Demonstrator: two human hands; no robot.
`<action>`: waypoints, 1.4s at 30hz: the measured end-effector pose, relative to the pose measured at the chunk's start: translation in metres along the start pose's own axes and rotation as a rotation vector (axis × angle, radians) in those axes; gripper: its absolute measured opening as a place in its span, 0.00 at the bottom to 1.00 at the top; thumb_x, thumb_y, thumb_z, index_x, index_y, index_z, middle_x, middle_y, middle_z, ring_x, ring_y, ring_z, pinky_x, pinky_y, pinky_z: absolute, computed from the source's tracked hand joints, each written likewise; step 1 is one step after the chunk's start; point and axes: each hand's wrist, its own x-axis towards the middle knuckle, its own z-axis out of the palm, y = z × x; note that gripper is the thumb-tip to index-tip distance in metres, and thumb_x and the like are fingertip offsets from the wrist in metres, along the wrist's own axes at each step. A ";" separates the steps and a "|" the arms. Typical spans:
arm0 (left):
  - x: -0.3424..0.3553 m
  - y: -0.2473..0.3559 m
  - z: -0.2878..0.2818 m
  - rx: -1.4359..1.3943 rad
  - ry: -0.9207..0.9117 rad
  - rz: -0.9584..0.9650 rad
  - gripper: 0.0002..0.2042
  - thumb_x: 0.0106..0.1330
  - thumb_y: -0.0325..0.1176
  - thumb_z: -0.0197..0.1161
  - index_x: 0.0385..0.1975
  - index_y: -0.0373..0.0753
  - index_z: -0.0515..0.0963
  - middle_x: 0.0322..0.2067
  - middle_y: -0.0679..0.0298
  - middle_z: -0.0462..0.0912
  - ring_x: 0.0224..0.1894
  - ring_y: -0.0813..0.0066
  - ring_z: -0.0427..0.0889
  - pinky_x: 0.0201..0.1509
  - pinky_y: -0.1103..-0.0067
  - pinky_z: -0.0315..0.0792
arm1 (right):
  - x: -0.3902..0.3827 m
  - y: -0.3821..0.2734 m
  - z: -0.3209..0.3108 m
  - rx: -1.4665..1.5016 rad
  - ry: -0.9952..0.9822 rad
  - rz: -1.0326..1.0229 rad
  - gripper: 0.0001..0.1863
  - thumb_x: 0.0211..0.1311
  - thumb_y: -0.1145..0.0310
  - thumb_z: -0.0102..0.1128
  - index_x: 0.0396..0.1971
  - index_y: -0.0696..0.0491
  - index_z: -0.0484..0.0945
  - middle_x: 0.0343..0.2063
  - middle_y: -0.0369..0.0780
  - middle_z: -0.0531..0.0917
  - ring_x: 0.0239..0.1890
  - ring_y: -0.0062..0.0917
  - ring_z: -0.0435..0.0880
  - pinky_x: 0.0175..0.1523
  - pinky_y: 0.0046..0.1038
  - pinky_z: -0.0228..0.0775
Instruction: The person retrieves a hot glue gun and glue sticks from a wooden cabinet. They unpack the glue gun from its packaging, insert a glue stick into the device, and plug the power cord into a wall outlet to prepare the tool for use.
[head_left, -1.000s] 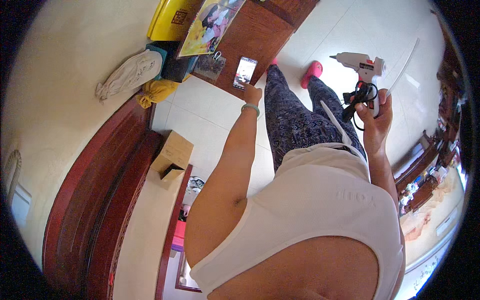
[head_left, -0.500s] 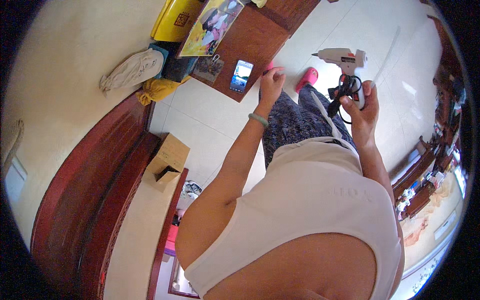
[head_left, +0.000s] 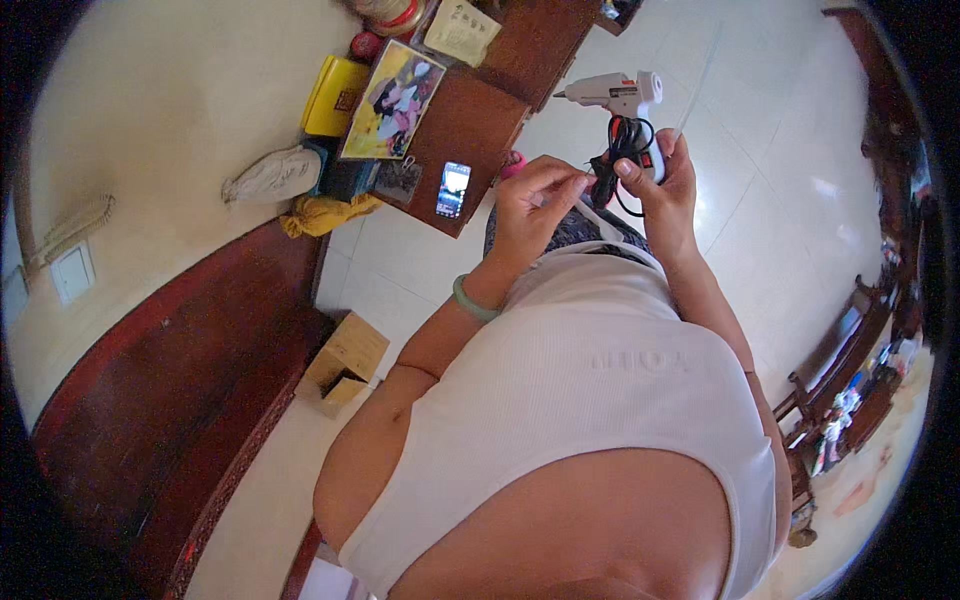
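A white glue gun is held up in my right hand, its nozzle pointing left. My right fingers wrap round its handle. The black power cord hangs coiled in a bundle against the handle, beside my right thumb. From my right hand a long translucent glue stick slants upward. My left hand, with a pale green bangle on the wrist, has thumb and forefinger pinched together at the left edge of the cord bundle. What lies between those fingertips is partly hidden.
A lit phone lies on the brown wooden table at the left, near a picture sheet and a yellow bag. An open cardboard box sits by the dark red wooden bench. Wooden furniture stands at the right.
My left hand has moved right, from beside the table to the cord bundle, and its fingers now pinch there. The glue gun sits farther left and higher in view, which has also shifted.
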 end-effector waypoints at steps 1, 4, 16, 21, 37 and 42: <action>0.004 0.004 0.005 0.064 -0.035 0.057 0.05 0.60 0.22 0.59 0.32 0.28 0.78 0.32 0.62 0.77 0.30 0.81 0.74 0.32 0.86 0.69 | 0.000 0.005 -0.011 -0.092 0.011 -0.036 0.22 0.51 0.73 0.67 0.32 0.50 0.58 0.28 0.34 0.73 0.32 0.15 0.75 0.35 0.15 0.65; 0.009 0.013 0.023 0.079 -0.094 0.024 0.04 0.60 0.24 0.60 0.30 0.29 0.79 0.28 0.62 0.77 0.30 0.81 0.75 0.33 0.85 0.68 | -0.011 0.002 -0.022 0.154 0.030 -0.033 0.21 0.51 0.78 0.66 0.32 0.50 0.58 0.29 0.36 0.74 0.35 0.20 0.79 0.37 0.18 0.68; 0.009 0.039 0.052 0.461 -0.295 0.527 0.05 0.55 0.16 0.60 0.32 0.27 0.77 0.33 0.60 0.75 0.31 0.81 0.74 0.34 0.88 0.68 | -0.046 0.007 -0.041 0.639 0.049 -0.212 0.22 0.50 0.73 0.68 0.36 0.51 0.61 0.34 0.35 0.76 0.35 0.17 0.78 0.38 0.17 0.72; 0.003 0.034 0.053 0.209 -0.307 0.335 0.05 0.56 0.15 0.59 0.30 0.28 0.77 0.34 0.60 0.75 0.32 0.79 0.75 0.37 0.86 0.71 | -0.050 0.010 -0.040 0.631 0.053 -0.267 0.21 0.50 0.73 0.68 0.37 0.52 0.62 0.36 0.37 0.76 0.38 0.19 0.79 0.39 0.21 0.73; 0.020 0.062 0.057 1.000 -0.211 1.131 0.06 0.48 0.22 0.66 0.27 0.38 0.81 0.28 0.65 0.78 0.30 0.67 0.76 0.35 0.75 0.69 | -0.040 0.012 -0.045 0.582 -0.017 -0.279 0.23 0.48 0.72 0.70 0.33 0.50 0.59 0.33 0.35 0.76 0.35 0.17 0.78 0.36 0.16 0.70; 0.018 0.061 0.054 0.762 -0.288 0.593 0.02 0.57 0.25 0.61 0.26 0.34 0.78 0.23 0.68 0.76 0.23 0.86 0.67 0.25 0.88 0.60 | -0.035 0.017 -0.047 0.486 0.005 -0.331 0.25 0.46 0.71 0.72 0.31 0.48 0.58 0.27 0.29 0.70 0.30 0.09 0.69 0.35 0.12 0.63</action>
